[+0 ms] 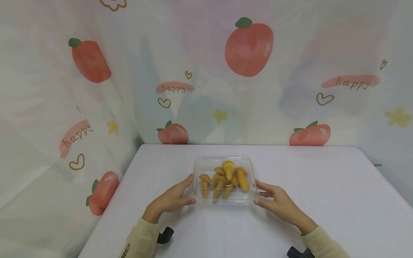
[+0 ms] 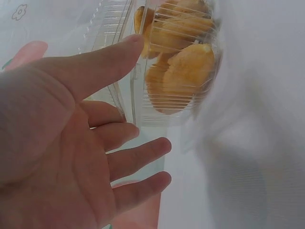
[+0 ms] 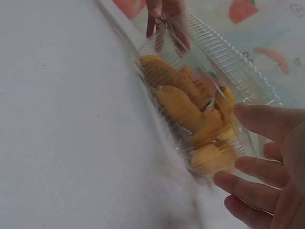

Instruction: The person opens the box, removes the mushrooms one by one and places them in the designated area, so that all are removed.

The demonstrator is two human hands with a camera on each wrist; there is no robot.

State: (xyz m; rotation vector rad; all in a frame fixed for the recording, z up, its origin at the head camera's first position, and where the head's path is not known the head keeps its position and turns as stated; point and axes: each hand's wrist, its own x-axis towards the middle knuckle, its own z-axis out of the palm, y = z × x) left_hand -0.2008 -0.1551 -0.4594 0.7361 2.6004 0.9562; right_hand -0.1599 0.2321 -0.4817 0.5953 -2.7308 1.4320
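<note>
A clear plastic box [image 1: 226, 157] with ridged walls stands upright above the middle of the white table. Several yellow-brown mushrooms [image 1: 242, 179] lie inside it, one of them brighter yellow [image 1: 228, 167]. My left hand [image 1: 172, 197] is at the box's left side, thumb at the front corner, fingers reaching toward the back. In the left wrist view, the thumb tip lies at the rim and the lower fingers stretch out loosely. At the right side is my right hand [image 1: 279, 202], its thumb tip at the rim and its fingers spread, mostly straight, beside the wall.
The white tabletop [image 1: 322, 186] spreads around the box. Behind it and to the left hang pale curtains [image 1: 200, 43] printed with fruit. Black wrist straps [image 1: 165, 235] show below both sleeves.
</note>
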